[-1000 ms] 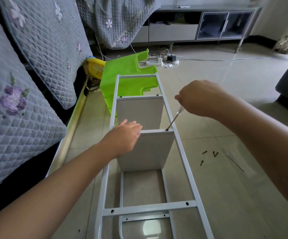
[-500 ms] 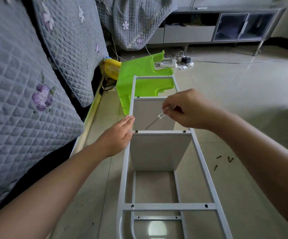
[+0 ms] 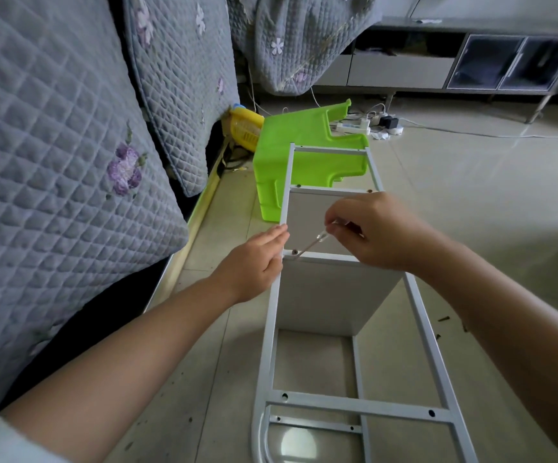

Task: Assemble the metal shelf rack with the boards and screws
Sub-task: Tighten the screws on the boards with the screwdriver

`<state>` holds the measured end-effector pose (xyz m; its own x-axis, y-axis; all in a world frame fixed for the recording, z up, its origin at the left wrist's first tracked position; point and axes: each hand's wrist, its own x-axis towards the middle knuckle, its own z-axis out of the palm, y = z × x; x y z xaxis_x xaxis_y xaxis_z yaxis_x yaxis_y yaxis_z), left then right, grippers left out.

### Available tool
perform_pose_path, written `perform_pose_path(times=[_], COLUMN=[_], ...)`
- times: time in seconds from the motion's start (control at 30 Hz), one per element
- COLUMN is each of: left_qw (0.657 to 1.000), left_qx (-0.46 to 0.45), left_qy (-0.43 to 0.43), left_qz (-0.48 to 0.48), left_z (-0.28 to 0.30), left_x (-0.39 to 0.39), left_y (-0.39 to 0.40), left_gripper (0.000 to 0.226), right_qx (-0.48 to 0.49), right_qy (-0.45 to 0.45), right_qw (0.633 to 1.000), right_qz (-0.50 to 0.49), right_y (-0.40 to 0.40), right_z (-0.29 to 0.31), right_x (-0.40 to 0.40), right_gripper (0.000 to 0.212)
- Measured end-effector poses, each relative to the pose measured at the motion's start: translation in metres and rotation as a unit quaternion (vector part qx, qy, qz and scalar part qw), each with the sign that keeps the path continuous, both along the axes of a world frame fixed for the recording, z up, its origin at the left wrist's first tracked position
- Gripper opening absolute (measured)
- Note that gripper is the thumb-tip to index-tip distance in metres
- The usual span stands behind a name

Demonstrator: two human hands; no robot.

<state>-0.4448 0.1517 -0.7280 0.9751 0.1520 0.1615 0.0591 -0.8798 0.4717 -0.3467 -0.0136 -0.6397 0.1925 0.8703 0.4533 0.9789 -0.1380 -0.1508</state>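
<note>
No readable text, labels, brands, numbers or signs anywhere you look. The white metal rack frame point(image 3: 364, 407) and its boards carry no markings. Behind the frame, the green plastic piece point(image 3: 304, 155) is plain, and the yellow item point(image 3: 245, 127) beside it shows no legible print. Left of the frame, the quilted covers point(image 3: 70, 145) bear only flower embroidery, no lettering. Far behind the frame, the power strip point(image 3: 354, 127) and chargers are too small to read.
</note>
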Motion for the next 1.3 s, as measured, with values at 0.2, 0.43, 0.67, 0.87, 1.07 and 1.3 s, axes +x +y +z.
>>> perform_pose_path(times=[0.2, 0.43, 0.67, 0.87, 1.07, 1.3], left_qw=[1.000, 0.997, 0.995, 0.995, 0.996, 0.996], left_qx=[0.005, 0.081, 0.101, 0.099, 0.087, 0.078], left_qy=[0.014, 0.004, 0.023, 0.029, 0.029, 0.043], left_qz=[0.004, -0.010, 0.001, 0.004, 0.008, 0.012], left_z=[0.001, 0.000, -0.001, 0.000, 0.000, 0.003], left_x=[-0.001, -0.001, -0.001, 0.000, -0.001, -0.004], left_y=[-0.001, 0.002, 0.002, 0.002, 0.000, -0.002], left_gripper=[0.069, 0.093, 0.097, 0.097, 0.094, 0.086], right_qx=[0.027, -0.006, -0.088, -0.180, -0.267, -0.309], right_qy=[-0.009, -0.052, -0.048, -0.075, -0.050, 0.008], right_qw=[1.000, 0.999, 0.994, 0.973, 0.936, 0.939], right_qz=[-0.001, -0.012, -0.042, -0.123, -0.222, -0.150], right_y=[0.001, 0.001, 0.003, 0.007, 0.024, 0.017], right_z=[0.000, 0.004, 0.014, 0.025, 0.042, 0.047], right_x=[0.001, 0.005, -0.007, -0.022, -0.027, -0.032], right_gripper=[0.028, 0.017, 0.024, 0.029, 0.045, 0.017])
